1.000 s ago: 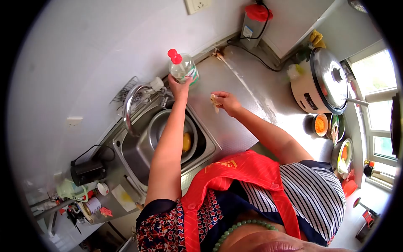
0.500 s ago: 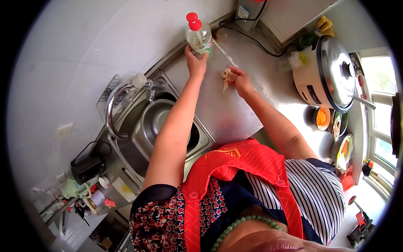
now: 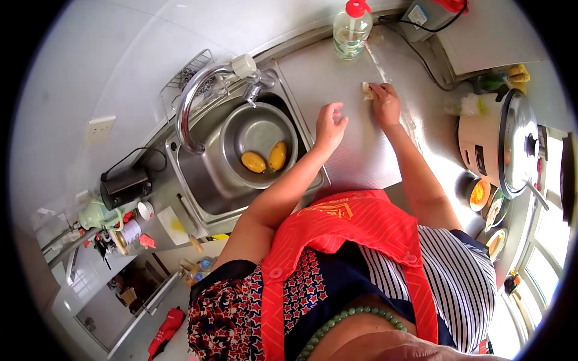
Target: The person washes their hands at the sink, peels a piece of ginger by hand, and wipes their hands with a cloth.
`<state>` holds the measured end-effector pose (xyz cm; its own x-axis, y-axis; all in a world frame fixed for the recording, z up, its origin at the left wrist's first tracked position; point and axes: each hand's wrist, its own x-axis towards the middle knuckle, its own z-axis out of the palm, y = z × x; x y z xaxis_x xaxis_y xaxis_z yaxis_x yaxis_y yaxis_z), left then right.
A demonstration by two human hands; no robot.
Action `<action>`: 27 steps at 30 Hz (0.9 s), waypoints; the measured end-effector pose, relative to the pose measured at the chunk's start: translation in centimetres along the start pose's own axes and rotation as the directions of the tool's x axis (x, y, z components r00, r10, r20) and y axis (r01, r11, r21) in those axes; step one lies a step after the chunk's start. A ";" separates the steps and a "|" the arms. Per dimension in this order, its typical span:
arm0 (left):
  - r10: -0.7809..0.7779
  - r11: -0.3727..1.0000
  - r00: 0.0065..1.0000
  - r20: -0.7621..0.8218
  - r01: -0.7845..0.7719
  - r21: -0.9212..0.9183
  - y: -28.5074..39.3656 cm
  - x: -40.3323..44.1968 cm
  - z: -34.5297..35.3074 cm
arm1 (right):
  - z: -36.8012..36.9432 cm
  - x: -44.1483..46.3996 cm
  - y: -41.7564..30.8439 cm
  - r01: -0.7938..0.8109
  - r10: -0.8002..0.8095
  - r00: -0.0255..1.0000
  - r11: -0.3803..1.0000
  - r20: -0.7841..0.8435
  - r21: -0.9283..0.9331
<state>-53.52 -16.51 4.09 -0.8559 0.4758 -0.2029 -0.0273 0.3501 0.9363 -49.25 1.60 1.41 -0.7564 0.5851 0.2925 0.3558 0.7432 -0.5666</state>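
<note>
My right hand (image 3: 386,106) presses a crumpled pale cloth (image 3: 367,91) against the metal counter (image 3: 355,144). Its fingers are closed over the cloth. My left hand (image 3: 330,127) holds nothing; it hovers between the sink and the counter with its fingers loosely curled and apart. Behind the hands, a clear bottle (image 3: 351,35) with a red cap stands upright near the wall, touched by neither hand. To the left, a steel bowl (image 3: 233,126) rests in the sink (image 3: 201,186) with two yellow potato-like pieces (image 3: 265,158) in it.
A curved faucet (image 3: 194,102) arches over the sink. A large cooker (image 3: 490,141) with a glass lid stands on the right, near a bowl of orange shreds (image 3: 479,194). A black cord (image 3: 421,63) runs along the back corner. A black kettle-like container (image 3: 125,189) is at left.
My left hand has let go of the bottle and drawn back toward me. The bottle now stands by the wall. My right hand has brought the cloth down to the counter.
</note>
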 end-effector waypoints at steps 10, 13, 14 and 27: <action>-0.164 0.975 0.977 -0.137 0.139 -0.174 -2.7 0.1 -5.2 | 13.9 7.3 -11.9 0.218 -0.315 0.934 0.876 0.169 0.430; -0.223 0.950 0.962 -0.156 0.179 -0.254 -3.4 -0.7 -7.7 | 16.0 8.1 -16.7 0.383 -0.463 0.886 0.754 0.019 0.533; -0.236 0.950 0.958 -0.160 0.193 -0.247 -3.5 -1.1 -8.0 | 16.7 8.3 -17.0 0.437 -0.505 0.863 0.726 -0.020 0.532; -0.237 0.921 0.957 -0.166 0.168 -0.352 -5.0 0.1 -9.7 | 15.3 9.7 -16.3 0.819 -0.779 0.469 0.560 0.415 0.127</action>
<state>-58.54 -26.04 2.22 -0.8983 0.2385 -0.3690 -0.3503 0.1182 0.9291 -70.74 -9.77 1.71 -0.8601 -0.4394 0.2592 -0.4893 0.8543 -0.1755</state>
